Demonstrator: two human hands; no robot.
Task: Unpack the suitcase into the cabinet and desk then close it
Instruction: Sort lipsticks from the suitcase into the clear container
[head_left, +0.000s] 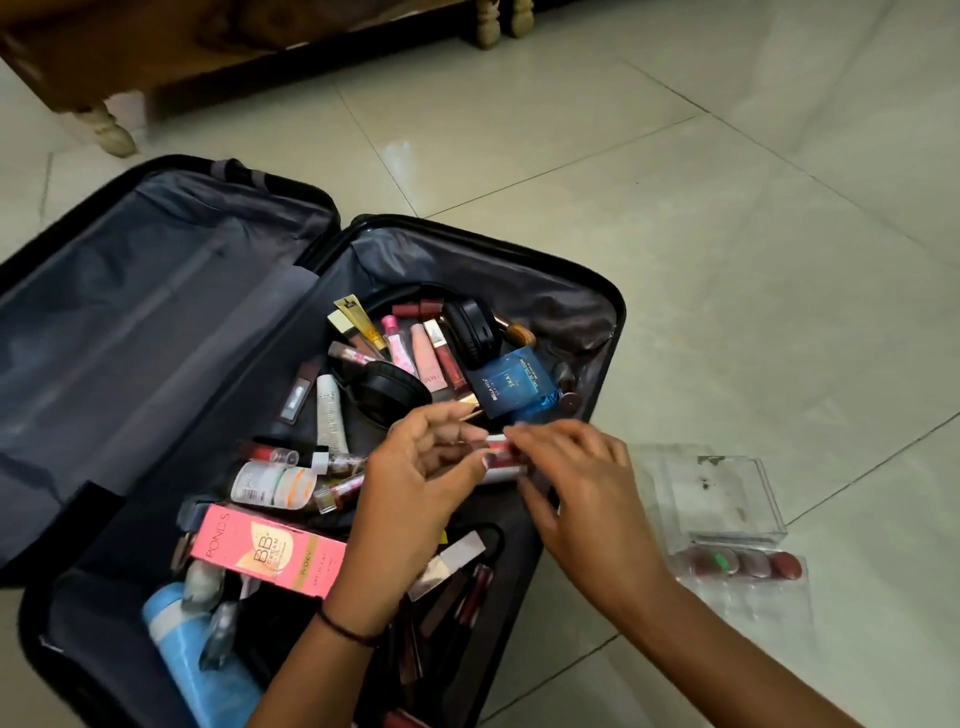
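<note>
Your suitcase (619, 306) lies opened flat on the tiled floor (675, 182), with both halves facing up. The left half shows its grey lining (156, 322). The right half is filled with loose cosmetics.

Your left hand (421, 467) and right hand (576, 483) meet over the middle of the filled half. Between them you hold small tubes (500, 457), red and white. The left hand's fingers curl in and pinch them at one end, and the right hand's fingertips pinch them at the other. Motion blur hides how many tubes there are. A black band (345, 631) sits on your left wrist.

Contents noted in the filled half:
- Black headphones (395, 389) lie toward the far end, with a row of lip products (405, 343) just beside them.
- A blue box (511, 384) lies near the right wall.
- A white tube (331, 410) and a white bottle (272, 486) lie left of your left hand.
- A pink BB cream box (265, 551) lies flat, left of your left forearm.
- A light blue bottle (192, 654) lies at the near corner.

On the floor just right of the suitcase stands a clear box (722, 493). Against its near side lies a clear tray (748, 597) holding round reddish pans (743, 565). Wooden furniture (104, 62) on turned legs stands beyond the suitcase, at the top left.
</note>
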